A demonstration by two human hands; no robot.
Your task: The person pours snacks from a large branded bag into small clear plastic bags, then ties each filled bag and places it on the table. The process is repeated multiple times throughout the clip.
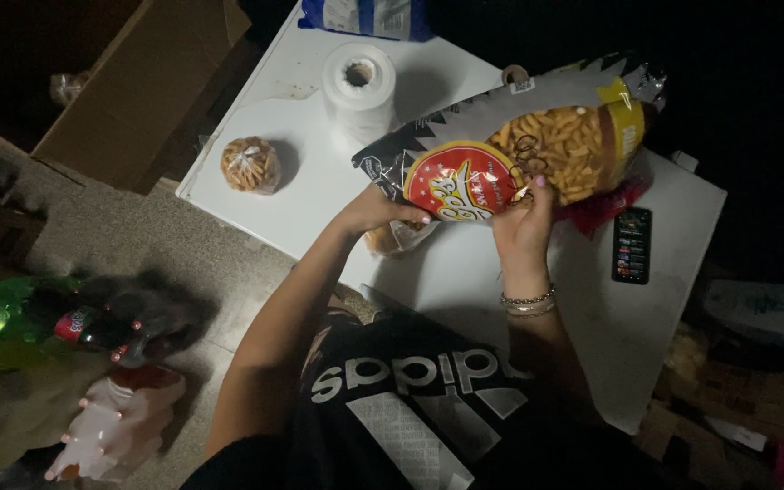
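Head view, looking down; landmark is the white table (pixel 465 272); a large snack bag (pixel 519 150) is held just above the table's middle, lying on its side with its serrated seal edge toward the far side; left hand (pixel 376 210) curls its fingers around the bag's near end, thumb side under the film; right hand (pixel 524 222) pinches the bag's lower edge beside the clear window, fingers closed on the film, bracelets at the wrist; small loops that look like rubber bands sit at the window, cannot tell whether on the fingers or on the bag. Judgement on handling: bag is light and puffy, thin glossy plastic, slippery and crinkly; contents are dry orange sticks, brittle, so a squeeze at the belly would likely crush them; best hold is at the flat sealed ends or the gathered edge, where the film is doubled and stiff. Under the bag, touching the table, a smaller clear bag (pixel 392 238) of the same pale snack; toward the table's far left a knotted clear pouch (pixel 249 164) of sticks, round and lumpy; behind it a paper roll (pixel 358 86), soft, cylindrical, upright; on the table's right edge a dark phone (pixel 632 245), flat, screen lit; beyond the far edge a blue-white pack (pixel 365 16); left of the table on the floor, a cardboard box (pixel 133 86) and shrink-wrapped soda bottles (pixel 93 327), blurred.
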